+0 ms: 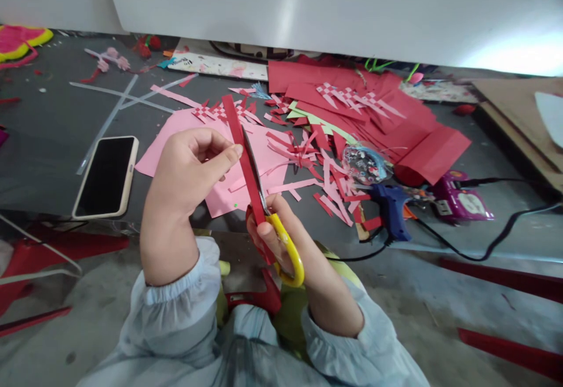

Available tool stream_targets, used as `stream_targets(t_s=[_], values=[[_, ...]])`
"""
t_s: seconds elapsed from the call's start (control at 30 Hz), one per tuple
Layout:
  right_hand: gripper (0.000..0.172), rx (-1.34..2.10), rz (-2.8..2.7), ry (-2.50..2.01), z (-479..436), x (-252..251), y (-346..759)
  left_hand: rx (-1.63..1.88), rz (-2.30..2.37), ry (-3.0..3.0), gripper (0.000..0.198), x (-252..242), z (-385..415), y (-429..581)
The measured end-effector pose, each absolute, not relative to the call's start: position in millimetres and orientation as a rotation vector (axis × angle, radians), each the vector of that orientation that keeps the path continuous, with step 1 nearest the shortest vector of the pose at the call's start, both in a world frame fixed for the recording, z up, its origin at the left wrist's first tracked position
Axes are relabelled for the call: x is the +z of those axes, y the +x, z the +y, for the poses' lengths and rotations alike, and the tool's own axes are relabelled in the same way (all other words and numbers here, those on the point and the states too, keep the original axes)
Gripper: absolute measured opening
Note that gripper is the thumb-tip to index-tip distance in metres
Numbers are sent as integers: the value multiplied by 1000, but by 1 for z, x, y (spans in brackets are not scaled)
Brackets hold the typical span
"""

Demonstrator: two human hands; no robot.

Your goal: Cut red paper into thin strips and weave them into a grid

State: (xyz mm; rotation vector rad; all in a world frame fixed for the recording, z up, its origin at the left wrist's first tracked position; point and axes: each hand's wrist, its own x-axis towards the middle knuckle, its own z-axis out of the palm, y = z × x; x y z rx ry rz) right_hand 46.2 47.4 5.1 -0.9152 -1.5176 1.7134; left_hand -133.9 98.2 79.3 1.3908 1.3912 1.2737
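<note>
My left hand (189, 167) pinches a long red paper strip (250, 176) between thumb and fingertips, near its upper part. The strip slants down toward my right hand (288, 231), which is closed around a pair of scissors (288, 252) with yellow handles. The blades point up and away, lying along the strip's right edge; whether they are apart is hard to tell. The strip's lower end runs down by my right thumb and fingers. Beneath both hands lie pink paper sheets (215, 202). Woven red-and-pink pieces (220, 111) rest just beyond them.
A phone (107, 177) lies on the left, near clear strips (108, 126). Pink and red scraps (332, 190) cover the middle. Red sheets (387, 123) are piled back right. A blue glue gun (393, 211) with a cord and a purple packet (461, 199) sit right.
</note>
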Motion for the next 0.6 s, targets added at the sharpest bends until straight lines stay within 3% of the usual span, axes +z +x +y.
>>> stream_targets(t_s=[0.6], values=[[35, 1690, -1506, -884, 49, -4, 47, 1300, 1342, 1382, 19, 78, 100, -133]])
